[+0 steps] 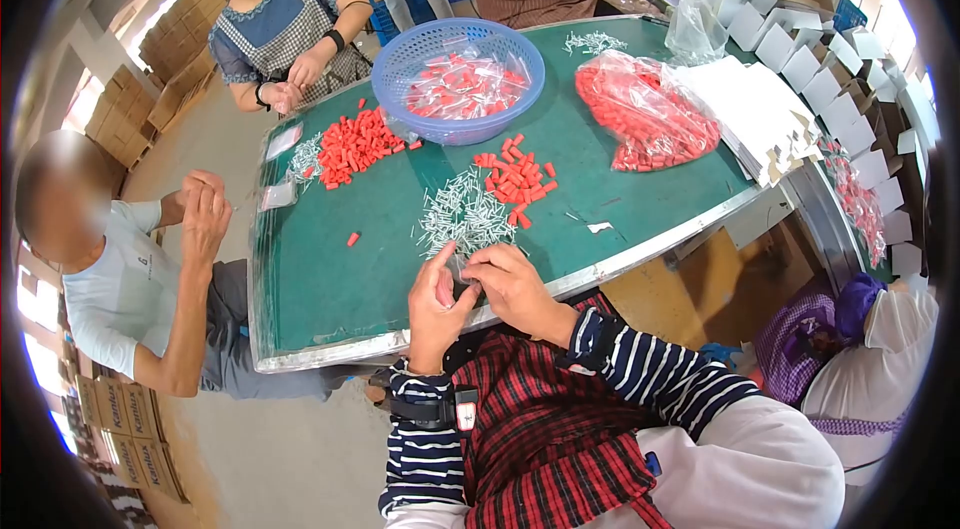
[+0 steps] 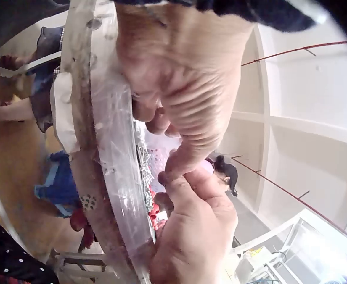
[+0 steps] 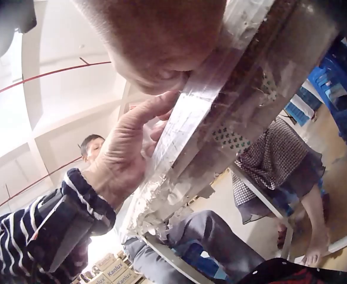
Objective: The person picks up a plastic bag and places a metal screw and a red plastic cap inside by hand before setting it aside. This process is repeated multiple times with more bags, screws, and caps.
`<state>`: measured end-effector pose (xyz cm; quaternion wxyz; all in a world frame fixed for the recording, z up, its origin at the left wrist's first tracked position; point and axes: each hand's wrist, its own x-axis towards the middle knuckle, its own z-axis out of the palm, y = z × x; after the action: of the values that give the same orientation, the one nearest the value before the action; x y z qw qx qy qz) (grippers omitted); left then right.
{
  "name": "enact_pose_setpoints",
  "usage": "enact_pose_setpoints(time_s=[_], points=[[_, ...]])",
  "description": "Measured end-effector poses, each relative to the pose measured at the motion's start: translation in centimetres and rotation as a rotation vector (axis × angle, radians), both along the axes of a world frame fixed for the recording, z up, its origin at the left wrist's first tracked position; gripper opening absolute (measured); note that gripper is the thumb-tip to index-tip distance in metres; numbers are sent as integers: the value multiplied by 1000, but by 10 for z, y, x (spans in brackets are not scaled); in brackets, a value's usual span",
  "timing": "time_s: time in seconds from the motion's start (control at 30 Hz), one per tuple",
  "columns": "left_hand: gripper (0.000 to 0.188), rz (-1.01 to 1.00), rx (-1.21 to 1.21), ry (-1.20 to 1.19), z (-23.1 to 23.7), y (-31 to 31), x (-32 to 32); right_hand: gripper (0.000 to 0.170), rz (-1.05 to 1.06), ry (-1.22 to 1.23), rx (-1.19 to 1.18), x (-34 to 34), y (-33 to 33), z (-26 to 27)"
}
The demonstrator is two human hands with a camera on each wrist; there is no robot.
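Note:
At the table's near edge my left hand (image 1: 434,307) and right hand (image 1: 518,291) meet, fingertips close together. Between them a small clear plastic bag (image 1: 461,267) shows, pinched by the fingers of both hands and largely covered by them. In the left wrist view the thumb of the left hand (image 2: 188,94) meets the fingers of the right hand (image 2: 191,236). Just beyond the fingertips lies a pile of silver screws (image 1: 460,214). Red plastic wall plugs (image 1: 518,174) are heaped beside it on the right.
On the green table (image 1: 560,249) stand a blue basket (image 1: 460,134) of filled clear bags and a large bag of red plugs (image 1: 648,119). More red plugs (image 1: 360,144) and screws lie at the left. White papers (image 1: 740,109) lie right. Other people sit around.

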<state>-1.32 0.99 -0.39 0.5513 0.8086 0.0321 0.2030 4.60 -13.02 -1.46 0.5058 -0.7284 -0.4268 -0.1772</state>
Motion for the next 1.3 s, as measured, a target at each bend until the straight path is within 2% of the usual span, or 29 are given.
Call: enact_pose_setpoints(time_s=[0.13, 0.27, 0.33, 0.37, 0.43, 0.53, 0.57, 0.6, 0.63, 0.67, 0.73, 0.83, 0.97, 1.03, 1.17, 1.27, 1.3], points=[[57, 33, 128, -65, 3, -3, 0, 29, -7, 23, -5, 0, 0, -2], [53, 58, 156, -64, 4, -5, -3, 28, 2, 34, -18, 0, -1, 3], [47, 114, 194, -98, 4, -5, -4, 26, 15, 198, 89, -2, 1, 7], [47, 121, 194, -102, 4, -5, -3, 26, 22, 193, 89, 1, 1, 8], [40, 195, 132, -114, 5, -6, -4, 26, -75, 430, 189, 13, -4, 10], [39, 258, 125, -139, 3, -6, 0, 13, -184, 411, -118, 41, -22, 17], [39, 260, 122, -141, 2, -6, 0, 13, -184, 408, -121, 46, -23, 18], [38, 275, 129, -110, 3, -7, 0, 13, -196, 354, -257, 52, -24, 18], [38, 290, 136, -80, 3, -7, 1, 16, -210, 298, -393, 56, -24, 19], [38, 287, 134, -85, 2, -7, 3, 16, -214, 293, -394, 57, -24, 21], [34, 314, 214, -119, 0, -6, 3, 25, -251, 95, -576, 58, -15, 25], [33, 330, 214, -114, 1, -5, 2, 22, -281, 10, -714, 56, -2, 30], [33, 277, 63, -133, 1, -3, -2, 18, -164, -17, -692, 59, 5, 25], [36, 147, -132, -123, -3, 0, -2, 15, -74, -9, -637, 60, 3, 24], [34, 78, -145, -105, 0, 0, -2, 12, -31, 12, -599, 58, -6, 28], [34, 59, -145, -127, -4, 0, 0, 10, 9, 111, -517, 56, -12, 32], [34, 52, -138, -130, -5, 0, 0, 9, 28, 211, -471, 56, -13, 32]])
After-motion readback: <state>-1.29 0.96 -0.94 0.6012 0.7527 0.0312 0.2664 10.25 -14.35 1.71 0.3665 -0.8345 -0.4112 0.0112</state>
